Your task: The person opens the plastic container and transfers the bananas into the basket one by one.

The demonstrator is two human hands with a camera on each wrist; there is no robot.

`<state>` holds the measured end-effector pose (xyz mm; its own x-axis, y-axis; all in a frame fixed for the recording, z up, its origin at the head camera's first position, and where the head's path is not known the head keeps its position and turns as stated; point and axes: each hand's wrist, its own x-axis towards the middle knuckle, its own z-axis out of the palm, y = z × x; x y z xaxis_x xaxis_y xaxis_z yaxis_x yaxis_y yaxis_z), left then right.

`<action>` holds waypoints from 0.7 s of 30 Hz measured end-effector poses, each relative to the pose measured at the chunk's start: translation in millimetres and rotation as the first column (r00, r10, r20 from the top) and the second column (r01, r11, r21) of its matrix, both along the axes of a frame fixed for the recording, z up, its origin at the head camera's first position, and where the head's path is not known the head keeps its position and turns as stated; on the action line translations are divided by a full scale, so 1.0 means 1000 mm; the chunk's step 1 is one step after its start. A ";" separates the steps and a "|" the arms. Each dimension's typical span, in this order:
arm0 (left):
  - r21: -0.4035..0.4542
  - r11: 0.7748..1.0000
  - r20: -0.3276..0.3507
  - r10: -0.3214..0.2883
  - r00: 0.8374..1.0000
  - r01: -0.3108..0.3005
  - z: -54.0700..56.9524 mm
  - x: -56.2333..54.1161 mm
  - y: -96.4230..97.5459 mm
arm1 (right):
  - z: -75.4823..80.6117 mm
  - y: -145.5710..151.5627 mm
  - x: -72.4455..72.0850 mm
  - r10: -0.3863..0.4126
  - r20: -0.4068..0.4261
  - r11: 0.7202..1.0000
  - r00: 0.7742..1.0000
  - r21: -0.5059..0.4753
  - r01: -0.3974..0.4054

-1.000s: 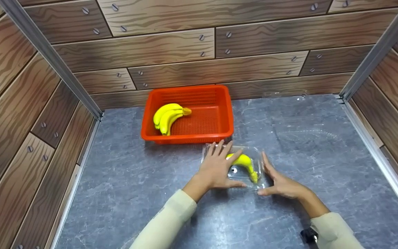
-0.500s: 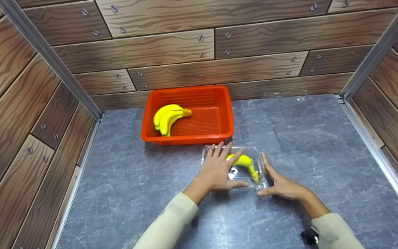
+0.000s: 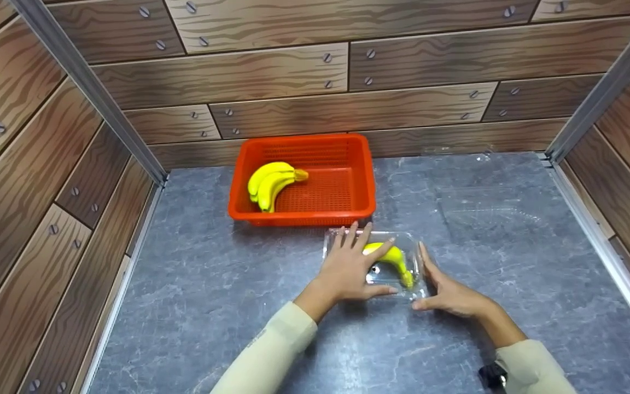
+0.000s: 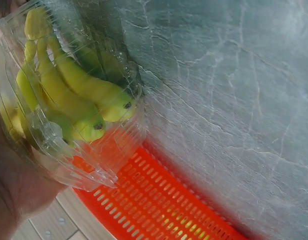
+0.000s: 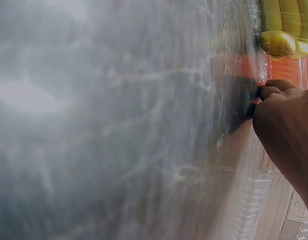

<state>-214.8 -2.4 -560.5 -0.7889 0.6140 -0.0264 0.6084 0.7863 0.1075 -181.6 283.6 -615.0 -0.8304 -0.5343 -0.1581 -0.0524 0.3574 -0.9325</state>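
A clear plastic box [image 3: 412, 242] with a lid lies on the grey tabletop, just in front of the red basket. Inside it is a bunch of yellow bananas [image 3: 394, 256], whose several fruits show through the plastic [image 4: 69, 95] in the left wrist view. My left hand [image 3: 342, 271] rests spread across the left part of the box, fingers pointing away from me. Along the box's right side lies my right hand [image 3: 449, 293], fingers extended and thumb at the near right corner. The left hand hides part of the bananas in the head view.
The red basket [image 3: 337, 191] stands at the back, holding another bunch of bananas [image 3: 274, 183] at its left. More clear plastic containers [image 3: 490, 210] lie at the back right, hard to make out. Wood-patterned walls [image 3: 293, 76] and metal rails [image 3: 610, 202] bound the table.
The head view has shifted slightly. Both hands stay at the box, and the box and bananas keep their place by the basket.
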 end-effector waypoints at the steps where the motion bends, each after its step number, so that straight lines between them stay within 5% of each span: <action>1: 0.002 1.000 0.001 -0.002 1.000 0.002 0.000 0.000 0.000 | 0.000 0.000 0.000 -0.001 -0.003 1.000 1.000 0.001 0.001; 21: -0.021 1.000 -0.050 -0.014 0.999 0.013 -0.001 0.002 0.001 | 0.000 -0.004 0.003 -0.041 0.010 0.999 0.999 -0.006 0.041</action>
<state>-212.5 -1.5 -561.0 -0.7811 0.6245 0.0004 0.6233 0.7796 0.0603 -178.3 279.5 -614.7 -0.8501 -0.5006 -0.1635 -0.0283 0.3535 -0.9350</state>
